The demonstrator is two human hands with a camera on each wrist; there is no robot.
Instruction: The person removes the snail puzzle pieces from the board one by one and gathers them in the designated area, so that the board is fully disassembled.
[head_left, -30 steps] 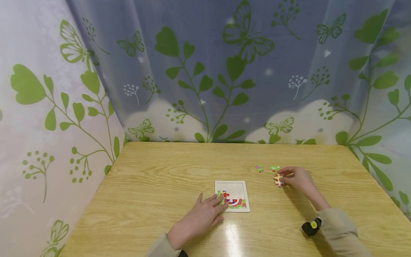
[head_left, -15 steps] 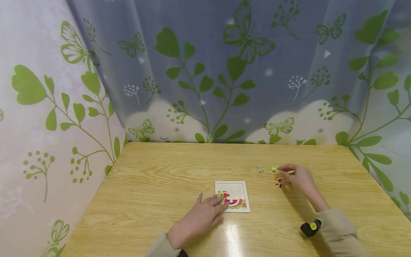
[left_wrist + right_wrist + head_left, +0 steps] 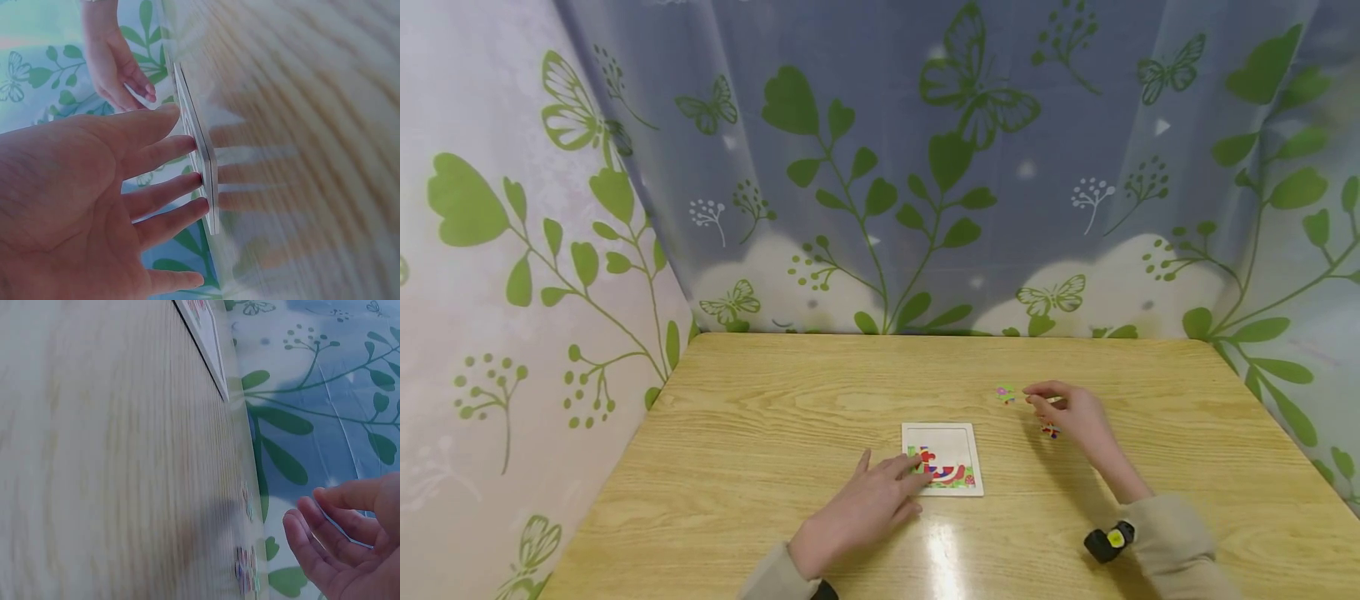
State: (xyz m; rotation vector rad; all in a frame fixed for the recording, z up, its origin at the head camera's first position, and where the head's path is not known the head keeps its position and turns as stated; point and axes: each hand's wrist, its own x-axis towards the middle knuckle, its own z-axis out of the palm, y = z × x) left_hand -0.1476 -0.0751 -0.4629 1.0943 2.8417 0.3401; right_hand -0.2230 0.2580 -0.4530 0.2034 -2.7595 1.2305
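My left hand (image 3: 868, 508) lies with its fingers spread at the lower left of a white puzzle tray (image 3: 943, 492). Its fingertips rest on the tray, as the left wrist view shows from the side, along the tray edge (image 3: 206, 156). Coloured pieces (image 3: 951, 475) fill the tray's lower part and left side. Over to the right, my right hand (image 3: 1078, 421) hovers above loose puzzle pieces (image 3: 1051, 431), partly hiding them. Its fingers (image 3: 306, 540) are loosely bent, with nothing seen between them. A green and pink puzzle piece (image 3: 1005, 394) lies just left of its fingertips.
Wood-grain table (image 3: 775, 417) carries the tray and pieces. A patterned curtain (image 3: 865, 208) with leaves and butterflies hangs behind its far edge and along both sides. A black wrist device (image 3: 1108, 542) sits at the right sleeve.
My right hand has moved left from the clustered pieces toward the green and pink one, covering the green and white piece seen before. My left hand has stayed on the tray.
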